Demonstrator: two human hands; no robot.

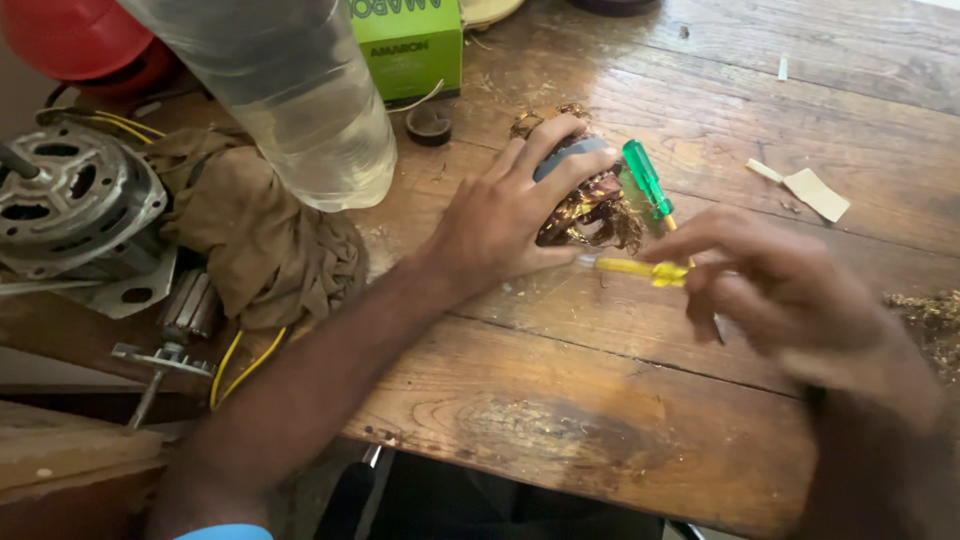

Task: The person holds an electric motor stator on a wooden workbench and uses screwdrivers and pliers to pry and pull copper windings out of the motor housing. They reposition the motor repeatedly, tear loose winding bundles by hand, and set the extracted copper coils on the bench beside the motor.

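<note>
near the middle of the frame the left hand [500, 215] lies over a motor winding [585, 205], a bundle of coppery wire with a grey band, pressing it onto the wooden bench [560, 400]; the fingers curl over its top and the thumb rests along its lower edge, so the hand is closed on it. to the right of centre the right hand [790, 290] is blurred, its fingertips pinched around a thin yellow tool [640, 269] whose tip points left and sits just beside the lower edge of the winding. a green-handled screwdriver [645, 180] lies on the bench just right of the winding, tilted, near the right fingers. in the upper left a clear plastic bottle [300, 100] stands in front of a brown rag [260, 240], and at the far left edge sits a grey electric motor housing [70, 200] with yellow wires [240, 365] trailing below it. a green box [410, 45] stands at the top centre, with a small dark cap [429, 124] just below it. a scrap of paper [815, 190] lies in the upper right, and loose shavings [925, 310] gather at the right edge. a red rounded object [80, 40] fills the upper left corner.
</note>
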